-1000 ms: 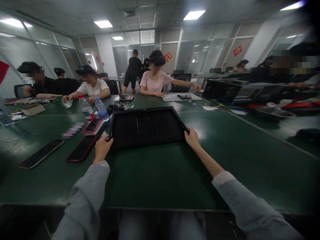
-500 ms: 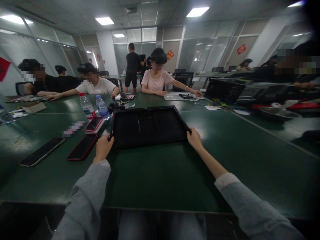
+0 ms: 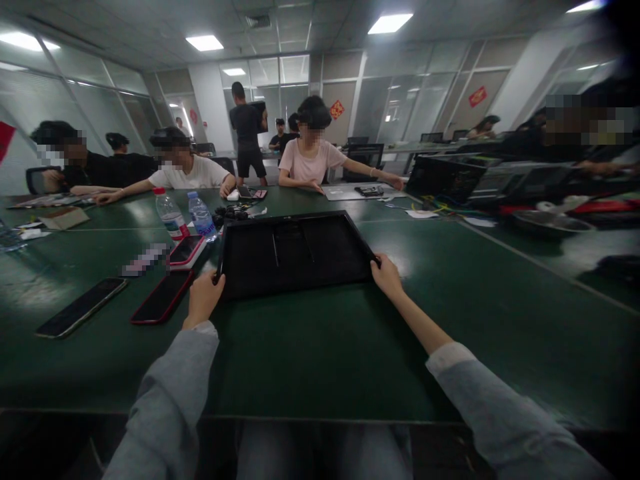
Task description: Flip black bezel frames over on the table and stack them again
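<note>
A black monitor casing (image 3: 250, 257), a shallow rectangular shell with a raised rim and two thin bright strips inside, is in front of me over the green table (image 3: 320, 360). My left hand (image 3: 204, 297) grips its left rim near the front corner, fingers wrapped round the edge. On the opposite side, my right hand (image 3: 387, 275) is closed on the right rim. Whether the casing rests fully on the table I cannot tell. Left of my left hand lie a phone with a red edge (image 3: 163, 298) and a pink-and-white cased phone (image 3: 187, 251).
Another long phone (image 3: 83, 308) lies further left. A red-capped bottle (image 3: 171, 215) and a blue-capped bottle (image 3: 201, 217) stand beyond the phones, beside black cables (image 3: 231, 215). Several people sit across the table. At right are a metal pan (image 3: 553, 223) and a black computer case (image 3: 445, 180).
My hands and the casing hold nearly the same place; the whole view has shifted slightly. In the background, a standing person has moved left and carries a dark object.
</note>
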Tool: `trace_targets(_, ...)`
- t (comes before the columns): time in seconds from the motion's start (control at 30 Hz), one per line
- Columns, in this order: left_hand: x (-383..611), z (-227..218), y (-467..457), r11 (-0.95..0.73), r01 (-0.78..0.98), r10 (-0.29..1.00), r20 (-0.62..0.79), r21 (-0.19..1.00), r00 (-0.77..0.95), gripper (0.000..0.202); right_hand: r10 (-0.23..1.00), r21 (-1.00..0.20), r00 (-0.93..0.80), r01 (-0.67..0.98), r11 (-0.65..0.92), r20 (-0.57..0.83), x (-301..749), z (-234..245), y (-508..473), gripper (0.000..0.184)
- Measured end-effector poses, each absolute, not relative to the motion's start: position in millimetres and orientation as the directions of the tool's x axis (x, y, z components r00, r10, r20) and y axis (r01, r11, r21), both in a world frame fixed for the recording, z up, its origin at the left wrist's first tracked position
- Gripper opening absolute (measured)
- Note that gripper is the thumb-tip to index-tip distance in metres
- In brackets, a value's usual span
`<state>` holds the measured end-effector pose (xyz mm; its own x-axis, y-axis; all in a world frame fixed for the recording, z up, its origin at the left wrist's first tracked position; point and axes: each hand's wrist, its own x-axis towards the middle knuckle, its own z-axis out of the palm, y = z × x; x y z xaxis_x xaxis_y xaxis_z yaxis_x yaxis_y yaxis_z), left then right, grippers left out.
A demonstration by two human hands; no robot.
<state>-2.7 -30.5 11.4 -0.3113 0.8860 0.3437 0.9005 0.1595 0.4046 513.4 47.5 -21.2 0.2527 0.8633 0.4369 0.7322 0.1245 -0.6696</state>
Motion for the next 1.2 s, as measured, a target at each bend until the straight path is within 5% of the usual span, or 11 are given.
trace_targets(1.2, -10, 0, -21, 0.202, 0.794, 0.866, 0.274, 0.574, -0.419, 0.051, 0.861, -0.579, 0.185, 0.802, 0.146, 0.474, 514, -24, 53, 0.038)
